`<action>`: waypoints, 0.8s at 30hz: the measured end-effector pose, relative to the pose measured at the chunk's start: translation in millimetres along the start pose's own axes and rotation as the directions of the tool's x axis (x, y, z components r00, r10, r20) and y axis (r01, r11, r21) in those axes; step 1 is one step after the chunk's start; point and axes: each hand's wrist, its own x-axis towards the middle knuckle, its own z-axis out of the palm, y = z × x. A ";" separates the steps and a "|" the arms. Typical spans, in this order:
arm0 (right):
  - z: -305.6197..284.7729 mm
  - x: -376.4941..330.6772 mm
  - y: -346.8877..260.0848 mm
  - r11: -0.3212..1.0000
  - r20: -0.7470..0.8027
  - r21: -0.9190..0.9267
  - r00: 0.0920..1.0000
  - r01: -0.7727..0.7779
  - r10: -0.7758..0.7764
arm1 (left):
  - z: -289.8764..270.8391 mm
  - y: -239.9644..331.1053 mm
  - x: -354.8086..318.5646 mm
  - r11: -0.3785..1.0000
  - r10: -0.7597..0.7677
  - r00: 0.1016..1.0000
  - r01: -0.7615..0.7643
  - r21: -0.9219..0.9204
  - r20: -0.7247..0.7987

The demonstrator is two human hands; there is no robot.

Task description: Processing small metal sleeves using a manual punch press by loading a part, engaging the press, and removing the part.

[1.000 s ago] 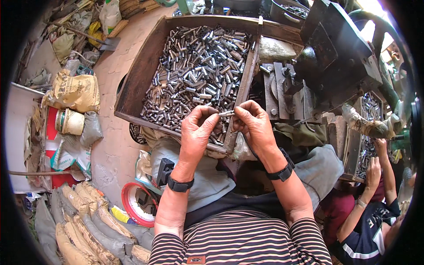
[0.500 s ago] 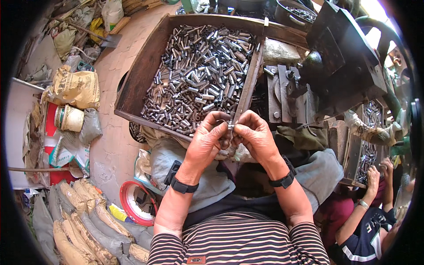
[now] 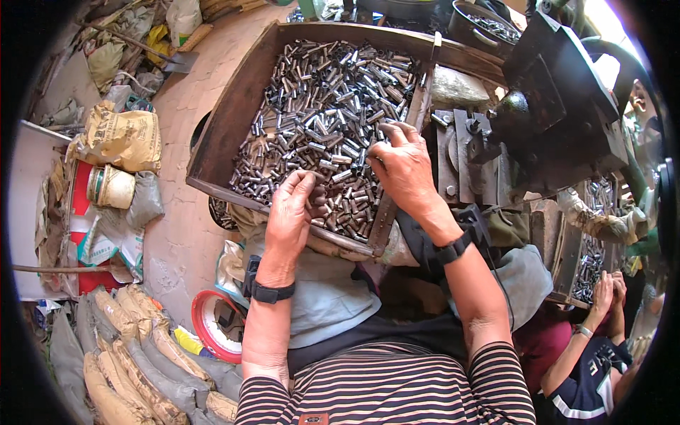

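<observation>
A shallow wooden tray (image 3: pixel 234 92) with worn, dark sides stands in front of me, heaped with small metal tubes (image 3: pixel 319 131), some shiny and some dull. Over its near edge hangs my left hand (image 3: pixel 287 212), thumb and fingertips brought together; whatever they pinch, if anything, is too small to make out. Further in, by the tray's right wall, my right hand (image 3: pixel 405 170) bends its fingers down among the tubes. Its fingertips are closed close to the heap, and what lies between them is hidden.
Right of the tray stands a dark metal machine (image 3: pixel 563 106) with a steel bed (image 3: pixel 460 156). A bucket of metal parts (image 3: pixel 489 28) is behind. Full sacks (image 3: pixel 134 340) and a red-rimmed tub (image 3: pixel 216 326) lie at left. A co-worker's hands (image 3: pixel 605 290) work at another parts tray.
My hands were together at the tray's near edge, holding a small metal piece between them. They have parted: the left moved left, the right forward over the tubes. The view shifted slightly.
</observation>
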 end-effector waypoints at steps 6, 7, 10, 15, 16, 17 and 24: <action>28.1 7.9 -1.8 0.967 0.167 -0.251 0.983 -0.037 0.081 | -8.8 8.9 4.1 0.783 0.185 0.983 -0.155 0.602 0.013; 28.0 8.6 -3.1 0.967 0.170 -0.251 0.982 -0.038 0.082 | -10.7 9.1 5.5 0.707 0.210 0.976 -0.194 0.680 0.059; 28.1 10.1 -4.9 0.971 0.236 -0.234 0.966 -0.046 0.102 | -17.4 10.5 9.5 0.611 0.241 0.967 -0.214 0.762 0.079; 31.6 10.9 -2.2 0.973 0.253 -0.226 0.962 -0.044 0.102 | -19.2 8.6 14.5 0.346 0.334 0.919 -0.326 0.880 0.209; 30.8 10.9 -3.7 0.975 0.223 -0.221 0.972 -0.017 0.068 | -19.3 8.8 15.2 0.320 0.318 0.924 -0.316 0.893 0.213; 29.8 11.5 -4.9 0.976 0.225 -0.217 0.972 -0.017 0.067 | -20.3 8.9 16.1 0.319 0.316 0.925 -0.312 0.895 0.209; 26.1 11.2 -3.2 0.996 0.239 -0.075 0.971 0.051 -0.032 | -15.5 5.6 23.4 -0.026 0.248 0.922 -0.299 0.954 0.296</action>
